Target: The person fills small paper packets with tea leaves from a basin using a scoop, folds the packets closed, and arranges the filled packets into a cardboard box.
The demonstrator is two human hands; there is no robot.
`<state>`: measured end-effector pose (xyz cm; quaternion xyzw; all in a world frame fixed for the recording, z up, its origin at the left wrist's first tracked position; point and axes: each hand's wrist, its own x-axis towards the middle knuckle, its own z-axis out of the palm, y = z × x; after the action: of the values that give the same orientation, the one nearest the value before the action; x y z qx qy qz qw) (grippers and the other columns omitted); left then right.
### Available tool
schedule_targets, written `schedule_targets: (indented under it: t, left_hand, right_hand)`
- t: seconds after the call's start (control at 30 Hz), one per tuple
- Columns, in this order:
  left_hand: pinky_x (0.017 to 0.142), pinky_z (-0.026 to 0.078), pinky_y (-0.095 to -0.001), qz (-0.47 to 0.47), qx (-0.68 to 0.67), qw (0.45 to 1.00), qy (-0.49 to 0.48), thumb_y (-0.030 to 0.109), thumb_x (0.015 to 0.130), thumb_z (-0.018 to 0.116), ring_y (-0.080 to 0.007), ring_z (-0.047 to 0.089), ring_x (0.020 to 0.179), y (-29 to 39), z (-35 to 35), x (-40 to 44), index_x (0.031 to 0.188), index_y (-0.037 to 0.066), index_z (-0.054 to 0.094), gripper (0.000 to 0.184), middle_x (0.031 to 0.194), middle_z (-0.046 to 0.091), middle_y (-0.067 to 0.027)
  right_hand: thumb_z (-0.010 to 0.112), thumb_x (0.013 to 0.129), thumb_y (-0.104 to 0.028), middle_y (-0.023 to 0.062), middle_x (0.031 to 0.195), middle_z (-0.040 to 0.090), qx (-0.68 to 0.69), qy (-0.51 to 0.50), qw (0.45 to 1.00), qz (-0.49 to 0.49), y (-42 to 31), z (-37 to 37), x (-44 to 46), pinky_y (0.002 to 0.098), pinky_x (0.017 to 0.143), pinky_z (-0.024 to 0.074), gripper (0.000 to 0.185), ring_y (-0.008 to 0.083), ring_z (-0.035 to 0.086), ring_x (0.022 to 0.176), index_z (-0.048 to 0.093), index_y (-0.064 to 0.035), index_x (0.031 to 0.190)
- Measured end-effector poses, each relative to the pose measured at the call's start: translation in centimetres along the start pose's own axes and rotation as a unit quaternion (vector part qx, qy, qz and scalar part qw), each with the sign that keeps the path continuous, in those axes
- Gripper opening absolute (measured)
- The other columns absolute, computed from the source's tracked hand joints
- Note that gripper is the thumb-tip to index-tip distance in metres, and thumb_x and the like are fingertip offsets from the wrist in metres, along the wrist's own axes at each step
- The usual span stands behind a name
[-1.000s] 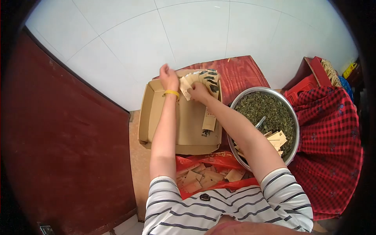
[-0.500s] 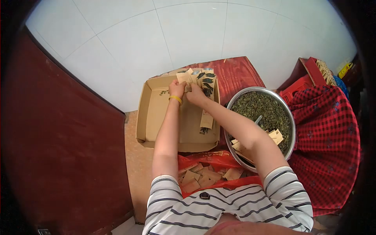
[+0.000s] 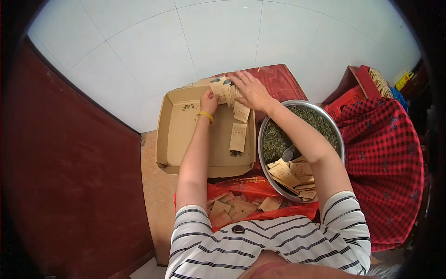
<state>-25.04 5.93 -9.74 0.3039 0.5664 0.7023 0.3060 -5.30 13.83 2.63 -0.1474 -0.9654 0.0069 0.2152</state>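
In the head view, my left hand (image 3: 209, 102), with a yellow band at the wrist, is closed at the left end of a row of small brown paper packets (image 3: 227, 94), its fingertips pinching the edge of one. My right hand (image 3: 253, 93) is open with fingers spread, lying against the row's right side and touching the packets. Below it, one printed packet (image 3: 241, 113) leans over. Another packet (image 3: 238, 135) lies lower in the cardboard tray (image 3: 186, 149), dark leaves showing at its bottom end.
A steel basin (image 3: 342, 139) of dried leaves (image 3: 274, 139) holds a scoop (image 3: 289, 153) and several packets (image 3: 284, 173). A red plastic bag (image 3: 218, 188) with more packets lies nearest me. Red checked cloth (image 3: 381, 172) hangs at right. A dark red panel (image 3: 79, 162) stands at left.
My right hand has moved off the left hand to the right and opened over the packets. The row's packets now stand closer together, and their leafy open ends show less.
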Motion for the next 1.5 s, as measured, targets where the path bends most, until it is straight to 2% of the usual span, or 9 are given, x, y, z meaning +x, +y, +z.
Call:
schedule_targets:
  t: [0.23, 0.3, 0.4, 0.63, 0.87, 1.07, 1.13, 1.27, 1.5]
  left_hand:
    - [0.063, 0.048, -0.0261, 0.014, 0.07, 0.997, 0.019, 0.005, 0.083, 0.061, -0.0122, 0.063, 0.073, 2.6, 0.5, -1.4, 0.106, 0.003, 0.065, 0.023, 0.085, 0.07, -0.0042]
    - [0.068, 0.051, -0.0356, -0.021, 0.351, 0.931, 0.1, 0.019, 0.084, 0.061, -0.0243, 0.066, 0.076, 3.4, 0.5, -1.6, 0.107, 0.01, 0.066, 0.025, 0.084, 0.07, -0.0084]
    - [0.074, 0.051, -0.0441, -0.057, 0.428, 0.896, 0.103, 0.028, 0.083, 0.061, -0.0344, 0.066, 0.083, 4.9, 0.8, -2.2, 0.105, 0.015, 0.067, 0.026, 0.086, 0.068, -0.0121]
    - [0.081, 0.051, -0.046, -0.016, 0.412, 0.894, 0.173, 0.03, 0.081, 0.066, -0.037, 0.065, 0.094, 6.0, 0.3, -1.8, 0.111, 0.006, 0.064, 0.038, 0.098, 0.068, -0.0185]
    - [0.083, 0.052, -0.0446, -0.07, 0.447, 0.886, 0.099, 0.031, 0.077, 0.068, -0.0391, 0.065, 0.095, 7.6, -0.3, -3.5, 0.101, 0.002, 0.067, 0.038, 0.097, 0.069, -0.0221]
    - [0.074, 0.055, -0.0419, -0.202, 0.545, 0.784, -0.219, 0.033, 0.083, 0.064, -0.0343, 0.069, 0.072, 12.8, 2.3, -8.3, 0.092, -0.001, 0.071, 0.035, 0.087, 0.069, -0.0231]
    - [0.071, 0.056, -0.0411, -0.127, 0.614, 0.729, -0.273, 0.043, 0.083, 0.067, -0.0335, 0.068, 0.063, 11.6, 2.9, -9.6, 0.087, -0.005, 0.07, 0.049, 0.083, 0.069, -0.0234]
    - [0.087, 0.051, -0.0432, -0.09, 0.6, 0.725, -0.326, 0.051, 0.079, 0.072, -0.0357, 0.063, 0.102, 11.4, 5.1, -14.1, 0.117, -0.002, 0.055, 0.067, 0.112, 0.064, -0.0228]
    - [0.084, 0.054, -0.0379, 0.026, 0.716, 0.64, -0.277, 0.041, 0.076, 0.075, -0.0312, 0.066, 0.098, 9.0, 6.6, -18.0, 0.116, 0.0, 0.051, 0.062, 0.116, 0.059, -0.0187]
  right_hand:
    - [0.07, 0.081, -0.037, 0.0151, 0.143, 0.04, 0.023, -0.028, 0.993, 0.115, -0.1, 3.1, 1.3, 0.0498, 0.098, 0.0429, 0.075, 0.0351, 0.043, 0.127, 0.037, -0.0081, 0.142]
    - [0.068, 0.082, -0.039, 0.0146, 0.142, 0.041, 0.021, -0.027, 0.991, 0.13, -0.2, 3.5, 1.5, 0.0498, 0.098, 0.0433, 0.074, 0.0348, 0.044, 0.126, 0.037, -0.0076, 0.142]
    - [0.065, 0.084, -0.042, 0.0161, 0.143, 0.041, 0.037, -0.05, 0.981, 0.185, -0.2, 3.5, 2.2, 0.0495, 0.1, 0.0422, 0.074, 0.036, 0.043, 0.126, 0.037, -0.0059, 0.142]
    - [0.063, 0.084, -0.044, 0.0168, 0.147, 0.037, 0.088, 0.0, 0.968, 0.234, -0.8, 4.7, 2.1, 0.053, 0.101, 0.0393, 0.07, 0.0378, 0.038, 0.131, 0.039, -0.0098, 0.141]
    - [0.063, 0.085, -0.046, 0.0187, 0.147, 0.037, 0.015, 0.026, 0.986, 0.161, -1.2, 4.0, 1.6, 0.0572, 0.105, 0.0305, 0.068, 0.0375, 0.033, 0.134, 0.042, -0.0105, 0.139]
    - [0.061, 0.085, -0.044, 0.0194, 0.143, 0.043, -0.017, 0.066, 0.99, 0.122, -1.1, 4.3, 1.3, 0.055, 0.107, 0.0297, 0.062, 0.0359, 0.036, 0.134, 0.045, -0.0109, 0.136]
    - [0.062, 0.085, -0.044, 0.0184, 0.142, 0.044, -0.028, 0.078, 0.99, 0.113, -1.0, 4.5, 1.5, 0.0555, 0.105, 0.0303, 0.064, 0.0344, 0.037, 0.132, 0.046, -0.008, 0.135]
    - [0.062, 0.085, -0.043, 0.018, 0.141, 0.045, -0.036, 0.089, 0.99, 0.106, -1.0, 5.0, 1.3, 0.0551, 0.106, 0.0303, 0.063, 0.0346, 0.037, 0.133, 0.047, -0.0086, 0.135]
    - [0.063, 0.084, -0.037, 0.0164, 0.142, 0.044, -0.013, 0.087, 0.991, 0.101, -1.0, 4.6, 1.2, 0.0542, 0.108, 0.0282, 0.062, 0.0349, 0.037, 0.134, 0.045, -0.0107, 0.137]
